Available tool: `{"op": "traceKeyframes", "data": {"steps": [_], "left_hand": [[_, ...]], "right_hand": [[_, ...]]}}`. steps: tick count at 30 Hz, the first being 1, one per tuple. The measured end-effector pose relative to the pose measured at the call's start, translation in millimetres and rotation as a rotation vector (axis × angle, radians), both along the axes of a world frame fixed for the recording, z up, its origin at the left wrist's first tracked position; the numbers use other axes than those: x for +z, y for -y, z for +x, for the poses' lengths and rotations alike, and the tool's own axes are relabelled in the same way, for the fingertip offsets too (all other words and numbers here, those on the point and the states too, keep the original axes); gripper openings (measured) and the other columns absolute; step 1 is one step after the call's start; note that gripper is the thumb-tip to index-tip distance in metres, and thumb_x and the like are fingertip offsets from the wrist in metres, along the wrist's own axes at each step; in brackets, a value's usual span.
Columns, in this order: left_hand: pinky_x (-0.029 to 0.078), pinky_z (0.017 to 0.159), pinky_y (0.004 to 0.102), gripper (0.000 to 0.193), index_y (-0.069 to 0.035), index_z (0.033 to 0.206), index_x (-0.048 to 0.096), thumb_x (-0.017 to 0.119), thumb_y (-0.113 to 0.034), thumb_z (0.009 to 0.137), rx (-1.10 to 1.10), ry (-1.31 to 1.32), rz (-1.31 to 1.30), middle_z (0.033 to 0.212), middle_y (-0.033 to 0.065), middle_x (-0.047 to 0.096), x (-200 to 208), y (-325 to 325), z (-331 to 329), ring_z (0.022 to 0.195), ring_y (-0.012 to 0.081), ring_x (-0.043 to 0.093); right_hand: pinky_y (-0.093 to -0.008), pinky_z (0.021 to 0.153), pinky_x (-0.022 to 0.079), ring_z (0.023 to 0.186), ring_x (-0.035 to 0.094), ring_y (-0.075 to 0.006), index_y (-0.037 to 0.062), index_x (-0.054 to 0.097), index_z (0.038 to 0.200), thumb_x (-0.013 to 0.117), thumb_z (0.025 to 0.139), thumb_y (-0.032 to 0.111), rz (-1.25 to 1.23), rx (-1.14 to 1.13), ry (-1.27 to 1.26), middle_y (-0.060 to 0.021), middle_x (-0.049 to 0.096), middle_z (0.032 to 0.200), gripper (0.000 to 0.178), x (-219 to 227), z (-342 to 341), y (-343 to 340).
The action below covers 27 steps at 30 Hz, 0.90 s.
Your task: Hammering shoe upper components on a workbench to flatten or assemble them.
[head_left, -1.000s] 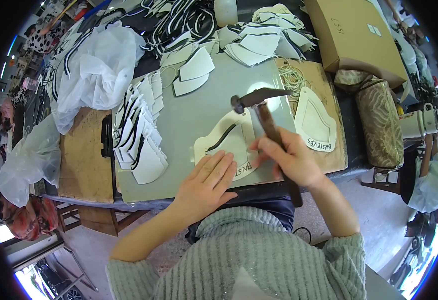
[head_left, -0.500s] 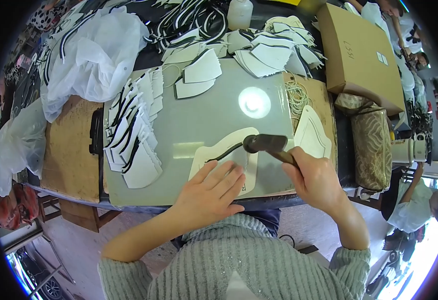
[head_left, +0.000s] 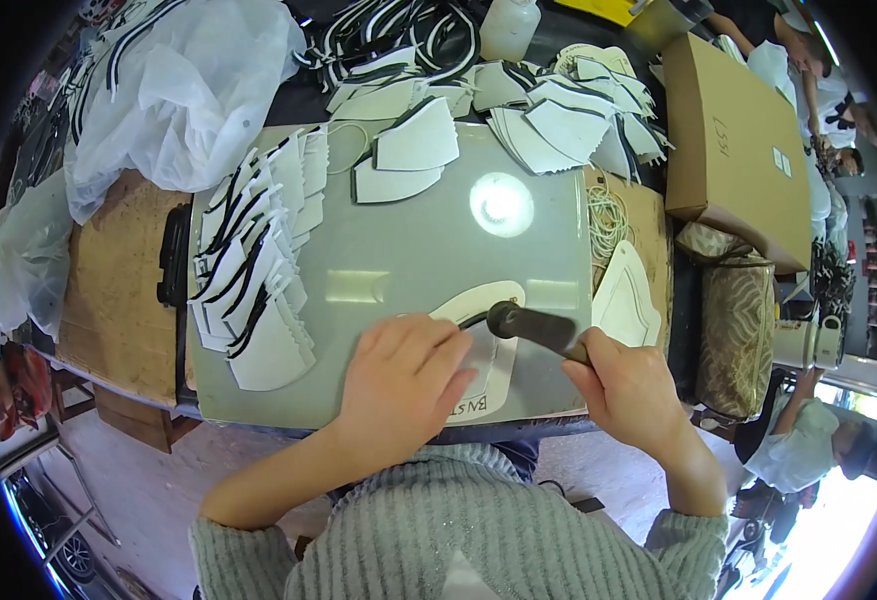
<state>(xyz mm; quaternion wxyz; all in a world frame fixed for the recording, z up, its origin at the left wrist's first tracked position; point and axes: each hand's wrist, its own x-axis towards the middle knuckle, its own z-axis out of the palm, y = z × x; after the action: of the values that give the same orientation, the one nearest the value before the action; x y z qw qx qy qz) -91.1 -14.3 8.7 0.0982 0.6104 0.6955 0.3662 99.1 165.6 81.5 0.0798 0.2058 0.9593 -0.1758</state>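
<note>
A pale card template (head_left: 494,385) with a dark-edged white piece on it lies near the front of the grey board. My left hand (head_left: 399,385) is bent over the template's left part, fingers drawn together at the white piece (head_left: 478,352); the fingertips are partly hidden. My right hand (head_left: 634,390) grips a hammer (head_left: 544,328) by its handle. The hammer's round head is over the template's upper part, right of my left fingers; whether it touches cannot be seen. A second template (head_left: 627,300) lies farther right.
Overlapping white pieces with black strips (head_left: 259,270) line the board's (head_left: 359,245) left side. More white pieces (head_left: 414,140) lie at the back, near a whitish bottle (head_left: 509,28). A cardboard box (head_left: 729,140), a patterned bag (head_left: 734,340) and coiled cord (head_left: 609,215) are on the right.
My left hand has gone from lying flat with fingers stretched to bent with fingers drawn together, slightly left. The hammer head has moved slightly lower in view. The whole view has shifted a little.
</note>
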Motion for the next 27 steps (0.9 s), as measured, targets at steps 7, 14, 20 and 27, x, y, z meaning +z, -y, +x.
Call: {"op": "traceKeyframes", "data": {"steps": [7,14,20,27], "left_hand": [[0.039,0.091,0.0421,0.03,-0.006,0.105,0.069,0.075,-0.011,0.076,0.127,-0.032,-0.033,0.099,0.0023,0.06,4,-26,5,0.101,0.0245,0.056],[0.042,0.089,0.0409,0.025,-0.004,0.102,0.07,0.066,-0.009,0.078,0.091,-0.275,0.032,0.099,0.0034,0.06,-5,-24,16,0.098,0.0228,0.058],[0.046,0.085,0.0393,0.026,0.001,0.102,0.069,0.066,-0.009,0.078,0.046,-0.326,0.082,0.102,0.0067,0.06,-9,-24,15,0.096,0.0233,0.058],[0.047,0.083,0.0395,0.025,0.001,0.101,0.069,0.069,-0.009,0.078,0.055,-0.274,0.115,0.102,0.0073,0.06,-11,-24,14,0.095,0.0247,0.059]], "right_hand": [[-0.0415,0.044,0.049,0.049,0.061,-0.0293,0.0056,0.049,0.085,0.063,0.097,0.034,0.098,0.025,0.056,-0.008,0.058,0.062,0.033,-6,-1,2],[-0.0407,0.044,0.049,0.048,0.061,-0.0285,0.006,0.049,0.084,0.062,0.097,0.033,0.082,0.002,0.026,-0.0078,0.058,0.063,0.032,-1,2,-6],[-0.0404,0.045,0.048,0.048,0.06,-0.0285,0.0058,0.048,0.085,0.062,0.098,0.032,0.1,0.025,-0.004,-0.0084,0.057,0.063,0.033,4,-5,-2],[-0.0385,0.042,0.047,0.046,0.06,-0.0267,0.0059,0.048,0.083,0.064,0.097,0.033,0.129,0.068,0.064,-0.0074,0.057,0.062,0.034,-4,-4,2]]}}
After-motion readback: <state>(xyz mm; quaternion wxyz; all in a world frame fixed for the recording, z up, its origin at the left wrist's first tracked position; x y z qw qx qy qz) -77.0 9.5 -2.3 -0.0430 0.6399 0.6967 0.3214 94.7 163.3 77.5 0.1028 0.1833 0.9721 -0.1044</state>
